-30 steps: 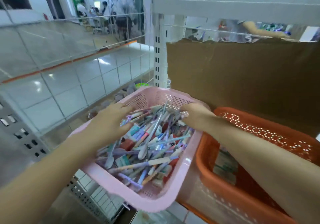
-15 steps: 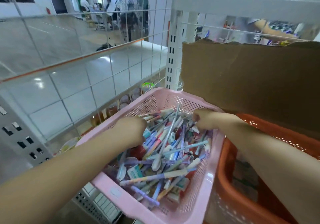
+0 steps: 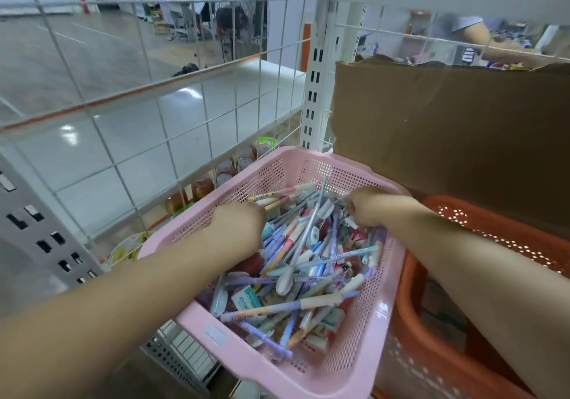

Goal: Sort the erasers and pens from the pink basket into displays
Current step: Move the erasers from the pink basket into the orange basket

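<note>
A pink perforated basket (image 3: pixel 354 349) sits on the shelf in front of me, heaped with several pastel pens (image 3: pixel 296 304) and boxed erasers (image 3: pixel 248 300). Both hands are inside it at the far end. My left hand (image 3: pixel 239 229) is curled with knuckles up, its fingers dug into the pile at the left. My right hand (image 3: pixel 374 207) is curled over the pens at the right rim. The fingertips of both hands are hidden, so what they hold cannot be made out.
An orange perforated basket (image 3: pixel 505 238) stands touching the pink one on the right. A torn cardboard sheet (image 3: pixel 447 127) rises behind both. A white wire grid (image 3: pixel 123 139) and shelf upright (image 3: pixel 314 90) close the left; bottles (image 3: pixel 203 187) stand below it.
The view has shifted so the pink basket appears lower and nearer. Both hands stay in the pile, curling further into the pens at the far end.
</note>
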